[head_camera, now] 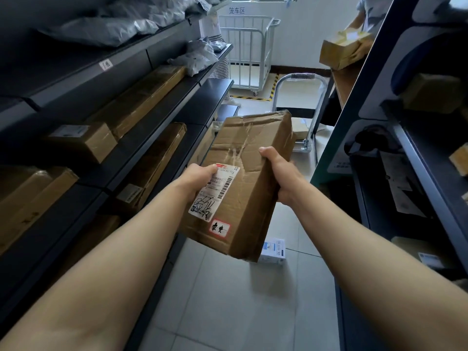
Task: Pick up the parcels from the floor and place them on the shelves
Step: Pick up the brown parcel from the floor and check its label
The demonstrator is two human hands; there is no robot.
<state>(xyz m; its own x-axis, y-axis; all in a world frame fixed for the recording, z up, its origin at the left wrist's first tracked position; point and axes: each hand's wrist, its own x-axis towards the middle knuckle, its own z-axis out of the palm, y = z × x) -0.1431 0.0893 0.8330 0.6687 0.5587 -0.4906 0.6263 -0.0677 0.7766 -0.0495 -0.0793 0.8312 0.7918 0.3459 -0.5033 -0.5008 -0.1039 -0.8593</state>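
I am holding the dented cardboard parcel [243,178] mid-aisle, off the floor: left hand [196,179] gripping its 9 o'clock edge, right hand [277,173] its 3 o'clock edge (label up, presumably for reading), facing the shelves [141,148].

"笼车区" on the far wall [237,10]; handwritten red-bordered sticker [219,229] on the held parcel [243,188].

The box [243,178] is matt brown cardboard, creased and dented, crossed by glossy clear tape, with a smooth white paper label [215,191]. The shelves [157,145] are dark, matt painted metal. Grey plastic bags [119,29] look crinkled and slightly shiny. The floor [228,300] is smooth pale tile.
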